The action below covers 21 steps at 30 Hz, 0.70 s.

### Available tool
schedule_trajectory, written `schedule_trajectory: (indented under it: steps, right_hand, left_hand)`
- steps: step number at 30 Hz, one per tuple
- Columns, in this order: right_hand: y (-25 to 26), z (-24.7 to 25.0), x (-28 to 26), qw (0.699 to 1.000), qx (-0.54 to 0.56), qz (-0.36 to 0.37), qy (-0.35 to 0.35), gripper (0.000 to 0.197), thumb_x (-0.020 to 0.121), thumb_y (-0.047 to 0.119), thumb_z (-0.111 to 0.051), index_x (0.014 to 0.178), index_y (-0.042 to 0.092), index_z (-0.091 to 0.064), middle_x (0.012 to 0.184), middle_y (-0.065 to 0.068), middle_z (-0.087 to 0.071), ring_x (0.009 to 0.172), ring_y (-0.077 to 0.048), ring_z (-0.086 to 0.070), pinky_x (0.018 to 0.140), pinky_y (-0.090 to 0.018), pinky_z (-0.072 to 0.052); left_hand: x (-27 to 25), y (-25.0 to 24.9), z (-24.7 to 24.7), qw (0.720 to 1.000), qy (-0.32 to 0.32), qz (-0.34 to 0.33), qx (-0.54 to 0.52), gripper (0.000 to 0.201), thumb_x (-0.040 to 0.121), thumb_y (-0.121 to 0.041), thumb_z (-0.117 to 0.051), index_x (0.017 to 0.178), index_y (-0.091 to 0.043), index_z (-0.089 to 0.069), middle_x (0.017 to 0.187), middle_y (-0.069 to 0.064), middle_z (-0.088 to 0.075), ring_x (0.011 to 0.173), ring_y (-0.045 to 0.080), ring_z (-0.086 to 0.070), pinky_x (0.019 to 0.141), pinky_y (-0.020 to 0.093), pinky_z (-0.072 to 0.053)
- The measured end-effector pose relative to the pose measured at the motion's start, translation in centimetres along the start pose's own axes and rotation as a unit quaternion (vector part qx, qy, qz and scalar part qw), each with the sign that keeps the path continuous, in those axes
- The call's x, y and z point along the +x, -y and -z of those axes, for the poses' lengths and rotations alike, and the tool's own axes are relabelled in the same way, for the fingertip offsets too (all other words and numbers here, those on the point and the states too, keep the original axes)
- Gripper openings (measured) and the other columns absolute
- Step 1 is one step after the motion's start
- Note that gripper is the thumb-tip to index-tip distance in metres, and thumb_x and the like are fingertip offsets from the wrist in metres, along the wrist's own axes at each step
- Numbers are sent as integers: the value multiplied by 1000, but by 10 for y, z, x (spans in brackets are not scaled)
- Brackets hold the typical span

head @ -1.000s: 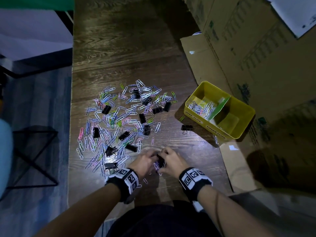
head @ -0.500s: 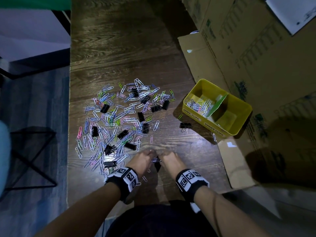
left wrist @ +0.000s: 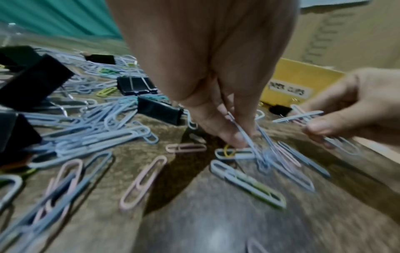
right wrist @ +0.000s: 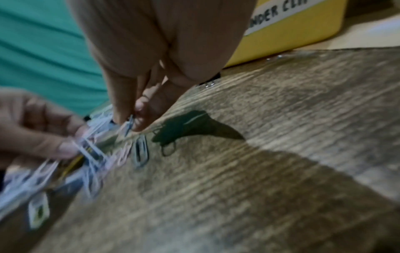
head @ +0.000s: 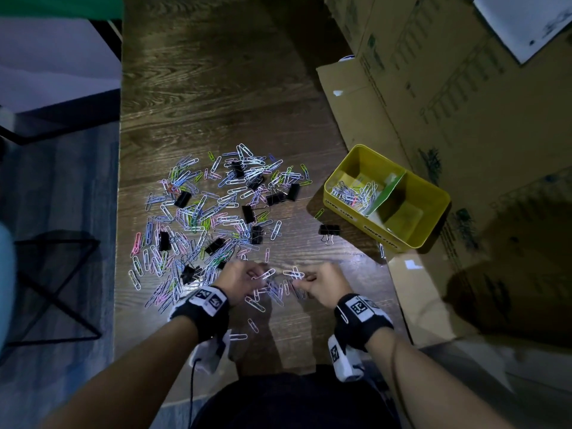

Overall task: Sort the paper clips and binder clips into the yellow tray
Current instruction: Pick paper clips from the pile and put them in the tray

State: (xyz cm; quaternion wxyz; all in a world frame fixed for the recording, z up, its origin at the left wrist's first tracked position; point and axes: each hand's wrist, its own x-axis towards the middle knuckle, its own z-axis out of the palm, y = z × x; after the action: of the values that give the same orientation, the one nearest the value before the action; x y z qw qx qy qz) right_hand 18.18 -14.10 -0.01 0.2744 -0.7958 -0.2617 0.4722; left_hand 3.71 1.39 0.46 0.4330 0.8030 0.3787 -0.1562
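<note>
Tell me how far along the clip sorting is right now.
Early. The yellow tray holds some paper clips in its left compartment; its right compartment looks to hold no clips. The left hand and right hand each pinch paper clips. Most of the pile, including the black binder clips, is still on the table.

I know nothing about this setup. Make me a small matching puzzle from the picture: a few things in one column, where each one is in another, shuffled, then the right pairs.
Things:
1. left hand
2. lone binder clip
3. yellow tray
4. green divider

Places or states:
A. stands slanted inside the tray, splitting it in two
B. sits at the table's right edge, beside the cardboard boxes
C. pinches paper clips at the near end of the pile
D. lies alone on the wood between pile and tray

Pairs: 1-C, 2-D, 3-B, 4-A
</note>
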Motion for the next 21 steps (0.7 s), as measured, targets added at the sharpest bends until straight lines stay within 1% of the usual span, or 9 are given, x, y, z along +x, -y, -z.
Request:
schedule_trajectory:
  steps: [4, 6, 7, 9, 12, 15, 17, 19, 21]
  right_hand:
    - [9, 23, -4, 984, 171, 5, -54, 40, 74, 16, -79, 112, 11, -67, 91, 2, -70, 90, -21, -67, 79, -24, -53]
    - [18, 38, -9, 960, 262, 30, -92, 34, 71, 8, -80, 103, 10, -71, 89, 3, -72, 87, -20, -69, 82, -32, -55]
    - [24, 46, -12, 948, 295, 44, -111, 31, 70, 5, -79, 100, 10, -71, 89, 1, -73, 86, -20, -69, 83, -36, -56]
    - [37, 66, -17, 930, 334, 67, -141, 28, 71, 2, -77, 96, 14, -72, 89, 0, -74, 86, -20, -70, 81, -39, -57]
    - [54, 94, -20, 901, 375, 98, -193, 28, 70, 1, -77, 88, 21, -71, 81, 6, -74, 81, -15, -70, 76, -32, -58]
    - [65, 118, -15, 885, 374, 125, -247, 27, 72, -1, -76, 88, 21, -70, 82, 12, -73, 77, -8, -69, 78, -28, -57]
    - [67, 134, -8, 877, 372, 119, -278, 26, 74, -1, -75, 91, 17, -69, 82, 9, -73, 78, -8, -69, 79, -27, -57]
    - [66, 148, 4, 875, 354, 91, -317, 27, 74, 4, -77, 99, 9, -69, 87, 0, -73, 81, -14, -70, 79, -29, -57]
    - [62, 160, 19, 885, 297, 66, -353, 34, 74, 8, -78, 106, 2, -68, 95, -6, -72, 77, -8, -68, 74, -19, -56]
  left_hand:
    - [9, -10, 28, 992, 63, 11, -112, 9, 76, -15, -72, 80, -10, -66, 71, 0, -66, 61, 4, -59, 60, 15, -45]
    - [13, -29, 44, 982, 73, 6, -175, 14, 72, -17, -74, 79, -9, -66, 73, 2, -68, 66, 8, -61, 67, 23, -49]
    - [17, -42, 51, 975, 73, -3, -211, 15, 70, -15, -74, 78, -7, -64, 73, 2, -68, 66, 9, -61, 67, 23, -49]
    - [30, -76, 62, 966, 67, -37, -248, 13, 72, -8, -73, 79, -4, -62, 68, -2, -65, 61, 6, -59, 60, 18, -49]
    - [56, -133, 68, 956, 51, -103, -272, 10, 75, -1, -71, 76, -8, -64, 58, -8, -63, 53, 3, -55, 53, 15, -47]
    - [90, -179, 57, 947, 2, -120, -299, 16, 75, 3, -70, 73, -12, -63, 60, -1, -63, 49, 5, -57, 49, 16, -48]
    - [112, -198, 45, 948, -27, -108, -298, 16, 75, 3, -70, 74, -11, -63, 66, 6, -64, 51, 10, -59, 56, 25, -54]
    - [129, -211, 32, 963, -26, -96, -250, 13, 77, -3, -71, 76, -15, -65, 69, 4, -66, 56, 14, -61, 62, 34, -55]
    - [135, -218, 26, 987, 3, -121, -105, 8, 81, -15, -69, 89, -17, -70, 76, -3, -66, 62, 11, -59, 64, 27, -49]
